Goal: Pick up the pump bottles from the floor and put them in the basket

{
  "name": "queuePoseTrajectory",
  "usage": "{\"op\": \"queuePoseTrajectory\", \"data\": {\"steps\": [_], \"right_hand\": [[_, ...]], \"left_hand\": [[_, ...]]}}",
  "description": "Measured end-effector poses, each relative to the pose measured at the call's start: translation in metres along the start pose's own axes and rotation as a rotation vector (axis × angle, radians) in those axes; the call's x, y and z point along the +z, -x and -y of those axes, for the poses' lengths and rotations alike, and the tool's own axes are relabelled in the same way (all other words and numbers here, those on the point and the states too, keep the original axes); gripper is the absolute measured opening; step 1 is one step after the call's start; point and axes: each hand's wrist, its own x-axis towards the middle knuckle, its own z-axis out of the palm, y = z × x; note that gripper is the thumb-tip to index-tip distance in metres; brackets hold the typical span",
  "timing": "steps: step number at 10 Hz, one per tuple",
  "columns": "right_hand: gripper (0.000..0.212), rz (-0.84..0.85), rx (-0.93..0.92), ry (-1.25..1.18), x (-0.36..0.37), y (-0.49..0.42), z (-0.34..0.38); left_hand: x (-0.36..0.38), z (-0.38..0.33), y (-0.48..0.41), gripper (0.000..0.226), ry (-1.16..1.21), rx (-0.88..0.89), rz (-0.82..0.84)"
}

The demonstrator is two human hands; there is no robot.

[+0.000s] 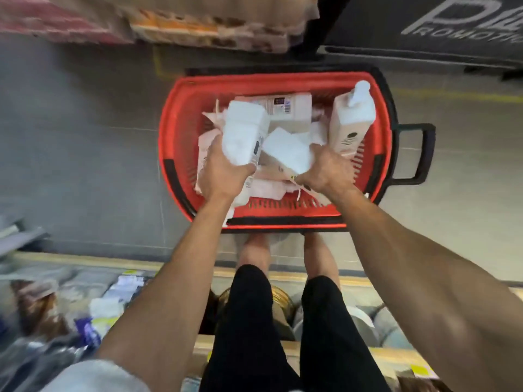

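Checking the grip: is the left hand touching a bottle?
Touching. In the head view the left hand grips a white bottle above the basket.

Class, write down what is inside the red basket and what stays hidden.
Inside the basket: an upright pump bottle, pale packs lying flat. The left hand and right hand hold white bottles above, hiding what lies beneath.

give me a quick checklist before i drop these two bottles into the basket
1. Left hand grips a white bottle: ok.
2. Right hand grips the second bottle: ok.
3. Both bottles are above the red basket, inside its rim: ok.
4. Bare spot beneath them: not ok, boxes lie there.
5. Tall pump bottle at the right wall clear of the drop: cannot tell.
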Motion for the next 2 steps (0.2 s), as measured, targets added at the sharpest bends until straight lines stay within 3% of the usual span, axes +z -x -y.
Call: {"op": "queuePoseTrajectory", "data": {"steps": [1, 2], "right_hand": [[0.061, -0.093, -0.157, 0.186, -0.0023, -0.0102, -0.0034], [0.061, -0.234, -0.23, 0.123, -0.0088, -0.0104, -0.0044]], "left_hand": [[0.0029, 0.0049, -0.0041, 0.066, -0.044, 0.071, -0.06], [-0.0053, -0.0022, -0.0122, 0.048, 0.011, 0.169, -0.077]]}}
